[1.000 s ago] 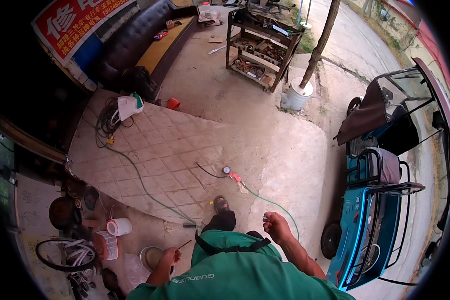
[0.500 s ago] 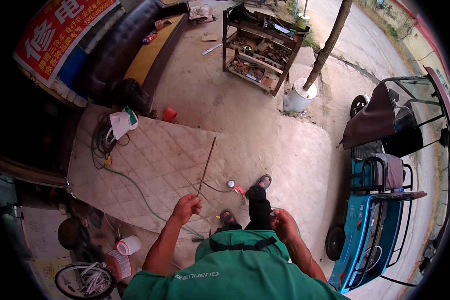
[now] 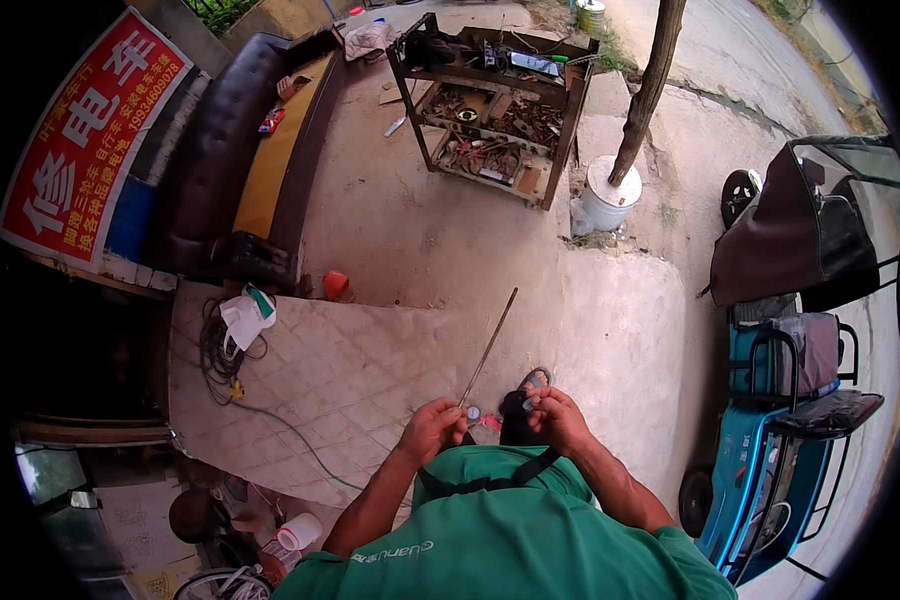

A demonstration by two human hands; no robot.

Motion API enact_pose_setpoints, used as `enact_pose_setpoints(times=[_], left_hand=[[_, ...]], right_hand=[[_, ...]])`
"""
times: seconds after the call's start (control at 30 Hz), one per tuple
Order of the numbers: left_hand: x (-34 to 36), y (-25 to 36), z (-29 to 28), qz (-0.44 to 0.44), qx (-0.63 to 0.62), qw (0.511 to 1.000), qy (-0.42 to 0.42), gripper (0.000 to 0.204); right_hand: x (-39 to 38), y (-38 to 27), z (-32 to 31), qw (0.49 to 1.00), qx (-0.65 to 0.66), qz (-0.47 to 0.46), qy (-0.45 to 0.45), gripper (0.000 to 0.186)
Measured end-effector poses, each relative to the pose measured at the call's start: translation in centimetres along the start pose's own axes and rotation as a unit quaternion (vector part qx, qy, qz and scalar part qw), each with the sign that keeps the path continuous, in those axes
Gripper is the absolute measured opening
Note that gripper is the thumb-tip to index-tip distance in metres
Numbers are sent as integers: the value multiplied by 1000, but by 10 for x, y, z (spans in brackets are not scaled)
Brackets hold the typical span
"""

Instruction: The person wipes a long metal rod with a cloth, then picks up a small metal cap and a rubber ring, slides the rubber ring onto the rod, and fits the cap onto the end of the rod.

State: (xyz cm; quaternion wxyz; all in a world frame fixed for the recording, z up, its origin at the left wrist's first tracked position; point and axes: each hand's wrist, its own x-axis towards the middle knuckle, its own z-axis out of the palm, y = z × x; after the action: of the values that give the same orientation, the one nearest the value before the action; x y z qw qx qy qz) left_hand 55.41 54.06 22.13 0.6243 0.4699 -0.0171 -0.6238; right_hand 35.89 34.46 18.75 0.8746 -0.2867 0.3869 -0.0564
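Note:
My left hand (image 3: 433, 430) is closed around the lower end of a thin, dark, straight rod (image 3: 491, 338), which slants up and away to the right. To its right, my right hand (image 3: 562, 422) is pinched at the fingertips on a small greyish piece (image 3: 529, 404), too small to name. The two hands are apart, both in front of my green shirt. Just past the left fingers a round gauge (image 3: 473, 412) shows on the ground, with a red part (image 3: 490, 423) beside it. My sandalled foot (image 3: 536, 378) is beyond the right hand.
A tool cart (image 3: 490, 120) with several tools and loose parts stands ahead. Right of it, a wooden post rises from a white bucket (image 3: 610, 205). A blue three-wheeler (image 3: 745, 480) is parked at the right. Left are a brown sofa (image 3: 205, 185), coiled cable (image 3: 215, 345) and green hose (image 3: 295, 430).
Both hands have come closer together and up in front of me, the left carrying the rod to the right. My view has shifted, so the surroundings sit differently in the picture.

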Motion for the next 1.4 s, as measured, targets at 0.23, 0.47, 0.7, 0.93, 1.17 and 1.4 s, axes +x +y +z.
enact_pose_setpoints(times=[0.23, 0.47, 0.7, 0.93, 1.17, 1.4], left_hand=[[65, 40, 54, -32, 72, 996, -47, 21], [130, 67, 97, -106, 169, 976, -92, 22], [195, 88, 139, -133, 258, 943, -165, 26], [281, 140, 135, -154, 385, 888, -197, 25], [374, 233, 97, -163, 458, 825, -287, 28], [462, 330, -7, -185, 546, 794, -191, 28]], right_hand=[[16, -54, -16, 1000, 17, -17, 17, 26], [19, -80, -21, 996, 61, -37, 60, 19], [53, -105, -11, 994, 87, -54, 35, 19], [120, -140, 14, 972, 120, -95, 181, 24], [222, -173, 56, 929, 270, -87, 235, 19], [270, -195, 115, 875, 407, -56, 256, 16]])
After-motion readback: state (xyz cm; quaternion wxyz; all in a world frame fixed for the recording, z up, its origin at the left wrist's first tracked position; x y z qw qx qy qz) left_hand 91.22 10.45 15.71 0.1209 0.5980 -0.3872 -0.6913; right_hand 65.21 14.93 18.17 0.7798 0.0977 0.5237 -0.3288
